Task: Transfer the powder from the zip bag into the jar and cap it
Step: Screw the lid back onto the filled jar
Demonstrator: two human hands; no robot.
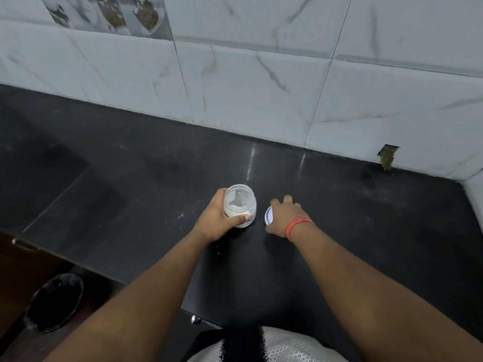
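Note:
A small clear jar (240, 205) with white powder in its bottom stands upright and uncapped on the black counter (339, 218). My left hand (214, 218) wraps around the jar from the left, thumb across its front. Just right of the jar a white round lid (269, 216) lies flat on the counter. My right hand (286, 215), with an orange thread at the wrist, is spread over the lid and covers most of it; I cannot tell whether the fingers grip it. No zip bag is in view.
A few white powder specks (181, 215) lie on the counter left of the jar. A tiled wall (261, 74) bounds the counter at the back and right. A dark bin (56, 301) stands on the floor at the lower left, below the counter edge.

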